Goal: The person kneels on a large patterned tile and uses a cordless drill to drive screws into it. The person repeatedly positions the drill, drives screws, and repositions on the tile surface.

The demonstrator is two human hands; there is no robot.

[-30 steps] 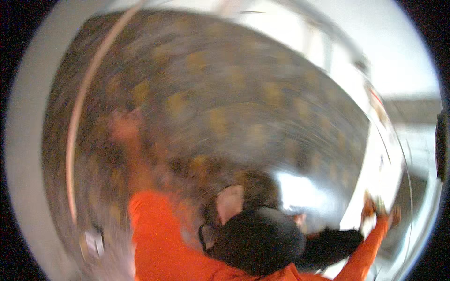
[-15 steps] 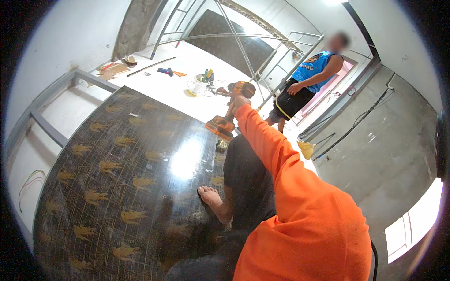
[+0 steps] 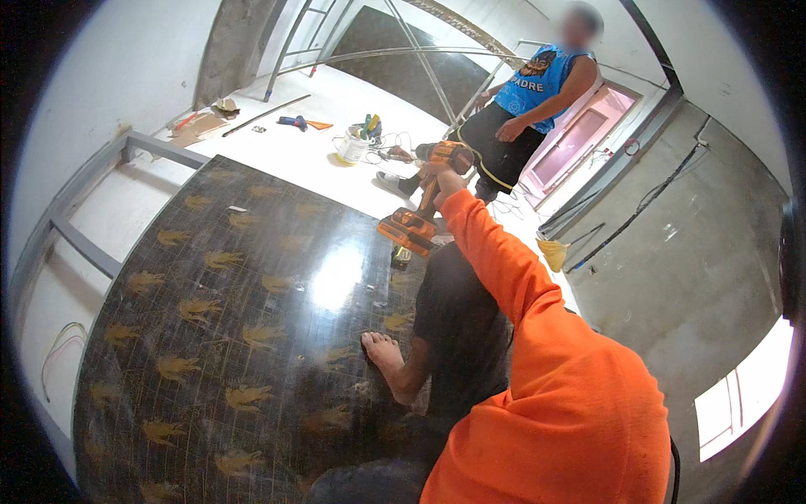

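Closing the right grip (image 3: 445, 178) snugly around a handle, holding an orange and black drill (image 3: 407, 231). Pointing the drill's nose leftward and tilting its battery down to the lower left of the grip. Stretching an orange sleeve (image 3: 504, 244) from the grip toward the lower right. Not seeing the left grip, so being unable to tell its state.

Just below the grip, near the battery, seeing a black and yellow tape measure (image 3: 401, 257) on a dark, glossy board (image 3: 201, 353). Farther below the grip, bending a dark-clothed knee (image 3: 457, 286) and resting a bare foot (image 3: 382, 353) on the board. Left of the grip, seeing gold printed figures across the board.

Beyond the grip, seeing a white bucket (image 3: 353, 151) of tools on the pale floor (image 3: 277, 155), and, just behind the drill, a person (image 3: 537, 92) in a blue sleeveless shirt. Farther off, seeing metal scaffolding (image 3: 420, 49). Right of the grip, seeing a yellow object (image 3: 552, 252) beside a grey wall (image 3: 688, 277).
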